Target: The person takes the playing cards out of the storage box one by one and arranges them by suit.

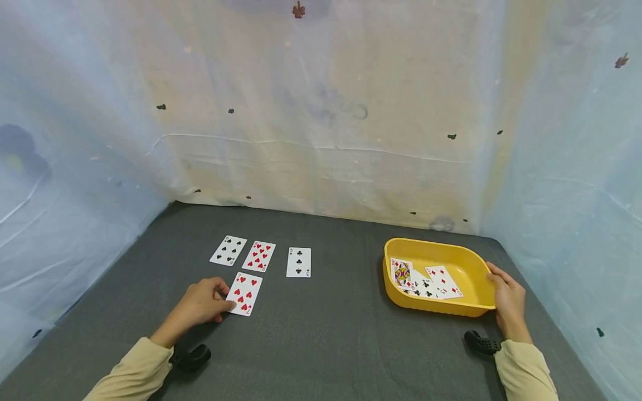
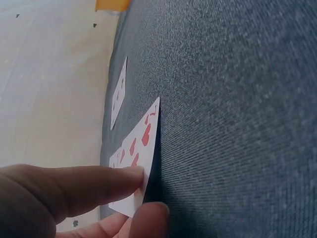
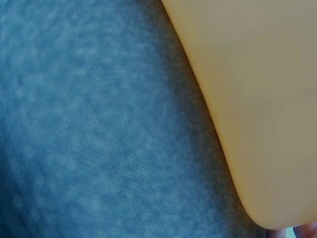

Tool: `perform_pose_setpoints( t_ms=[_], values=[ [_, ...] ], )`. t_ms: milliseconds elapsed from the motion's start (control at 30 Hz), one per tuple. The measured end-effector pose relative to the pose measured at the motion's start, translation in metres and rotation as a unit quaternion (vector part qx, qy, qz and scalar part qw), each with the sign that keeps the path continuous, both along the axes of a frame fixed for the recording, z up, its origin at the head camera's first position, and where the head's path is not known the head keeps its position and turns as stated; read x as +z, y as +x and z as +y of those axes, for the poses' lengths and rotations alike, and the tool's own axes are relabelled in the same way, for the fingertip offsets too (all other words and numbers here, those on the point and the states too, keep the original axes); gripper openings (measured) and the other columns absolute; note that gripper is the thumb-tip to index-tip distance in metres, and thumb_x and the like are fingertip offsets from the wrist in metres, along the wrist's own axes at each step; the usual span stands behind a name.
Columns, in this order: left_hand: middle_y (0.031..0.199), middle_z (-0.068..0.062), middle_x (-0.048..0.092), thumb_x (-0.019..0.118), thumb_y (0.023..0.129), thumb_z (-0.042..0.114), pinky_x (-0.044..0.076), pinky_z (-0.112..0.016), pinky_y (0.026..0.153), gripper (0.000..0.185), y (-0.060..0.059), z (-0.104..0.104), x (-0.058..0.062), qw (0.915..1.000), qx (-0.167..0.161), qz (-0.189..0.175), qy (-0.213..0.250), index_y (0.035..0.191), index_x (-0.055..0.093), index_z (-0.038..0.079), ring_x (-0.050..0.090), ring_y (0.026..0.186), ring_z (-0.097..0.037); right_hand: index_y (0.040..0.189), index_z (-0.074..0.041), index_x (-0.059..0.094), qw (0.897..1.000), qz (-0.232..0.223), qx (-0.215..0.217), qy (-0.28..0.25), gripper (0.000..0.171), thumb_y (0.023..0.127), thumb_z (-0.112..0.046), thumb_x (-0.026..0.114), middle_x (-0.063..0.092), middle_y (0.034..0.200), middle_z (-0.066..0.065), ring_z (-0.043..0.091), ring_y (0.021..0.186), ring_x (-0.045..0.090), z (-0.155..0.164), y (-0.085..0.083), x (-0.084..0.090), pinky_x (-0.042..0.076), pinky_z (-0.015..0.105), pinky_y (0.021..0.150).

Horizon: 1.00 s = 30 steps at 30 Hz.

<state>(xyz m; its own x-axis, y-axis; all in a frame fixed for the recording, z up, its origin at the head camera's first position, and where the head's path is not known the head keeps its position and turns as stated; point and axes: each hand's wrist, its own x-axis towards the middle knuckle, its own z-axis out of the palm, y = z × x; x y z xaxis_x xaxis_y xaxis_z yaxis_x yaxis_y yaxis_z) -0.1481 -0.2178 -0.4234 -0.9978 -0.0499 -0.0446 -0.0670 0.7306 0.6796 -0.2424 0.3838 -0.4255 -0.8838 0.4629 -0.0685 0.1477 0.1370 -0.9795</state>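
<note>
Between the thumb and fingers of my left hand (image 1: 203, 303) is a red hearts playing card (image 1: 244, 293), pinched at its near left edge. In the left wrist view the thumb (image 2: 99, 186) lies over the card's face, fingers beneath, and the near edge is raised off the cloth. Just beyond it lie a spades card (image 1: 228, 250) and another hearts card (image 1: 258, 257), with a clubs card (image 1: 298, 262) to their right. My right hand (image 1: 510, 301) grips the right end of a yellow plastic tray (image 1: 451, 250), thumb at the rim; its other fingers are mostly hidden.
Inside the tray are a face card (image 1: 402, 273), a clubs card (image 1: 424, 286) and a diamonds card (image 1: 443, 282), partly overlapping. Dark grey cloth (image 1: 331, 345) covers the table. Pale patterned sheets (image 1: 321, 111) hang along the back and both sides.
</note>
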Motion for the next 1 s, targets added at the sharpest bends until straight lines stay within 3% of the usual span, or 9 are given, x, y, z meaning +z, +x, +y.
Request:
perform_pose_setpoints(
  t_ms=[267,467,700,1000],
  values=[
    [0.053,0.001,0.054,0.079,0.076,0.015,0.037,-0.032,0.049,0.025,-0.001,0.001,0.002,0.9993,-0.007,0.000,-0.037,0.082,0.057,0.005,0.056,0.046,-0.014,0.144,-0.010,0.047,1.000,-0.003,-0.009,-0.001,0.045,0.102,-0.027,0.049,0.042,0.148,0.003,0.008,0.114,0.048,0.000,0.000,-0.001,0.044,0.007,0.069],
    [0.053,0.000,0.053,0.080,0.074,0.013,0.038,-0.032,0.049,0.026,0.000,0.001,0.002,0.9995,-0.011,0.002,-0.030,0.079,0.056,0.006,0.056,0.045,-0.015,0.144,-0.009,0.047,1.000,-0.003,-0.002,0.017,0.046,0.102,-0.028,0.048,0.042,0.148,0.004,0.008,0.113,0.049,0.000,0.000,-0.003,0.044,0.008,0.069],
    [0.051,0.001,0.053,0.080,0.074,0.014,0.036,-0.032,0.050,0.026,-0.003,0.001,0.006,0.9991,-0.018,0.009,-0.037,0.080,0.056,0.006,0.054,0.046,-0.015,0.144,-0.008,0.047,1.000,-0.003,-0.007,0.001,0.046,0.102,-0.027,0.049,0.042,0.148,0.006,0.009,0.108,0.050,0.000,-0.001,-0.001,0.045,0.009,0.067],
    [0.058,0.002,0.055,0.079,0.078,0.020,0.038,-0.031,0.048,0.025,-0.013,0.010,0.018,0.9983,-0.049,0.031,0.008,0.085,0.060,0.006,0.055,0.049,-0.014,0.145,-0.007,0.046,1.000,-0.004,-0.002,0.003,0.046,0.103,-0.027,0.048,0.041,0.148,0.006,0.009,0.110,0.050,0.000,0.000,-0.001,0.046,0.009,0.068]
  ],
)
